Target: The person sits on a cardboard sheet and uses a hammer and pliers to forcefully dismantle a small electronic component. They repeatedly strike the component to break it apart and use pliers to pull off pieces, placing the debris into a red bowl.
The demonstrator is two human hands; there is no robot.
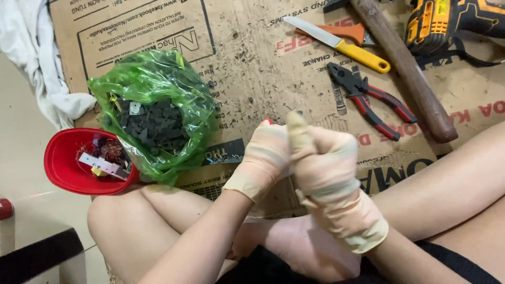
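Both my hands wear thin peach-coloured gloves and press together over the cardboard sheet (252, 68). My left hand (264, 158) is curled into a fist, and a small red tip (268, 121) shows at its top. My right hand (326, 168) wraps against it with one finger pointing up. What is gripped between them is hidden. A green plastic bag (158, 113) full of small dark pieces lies to the left of my hands.
A red bowl (66, 168) with copper wire and metal scraps sits beside the bag. Further back lie a yellow-handled knife (342, 44), red-and-black pliers (368, 97), a wooden handle (405, 68) and a yellow-black power drill (447, 21). White cloth (31, 58) lies at left.
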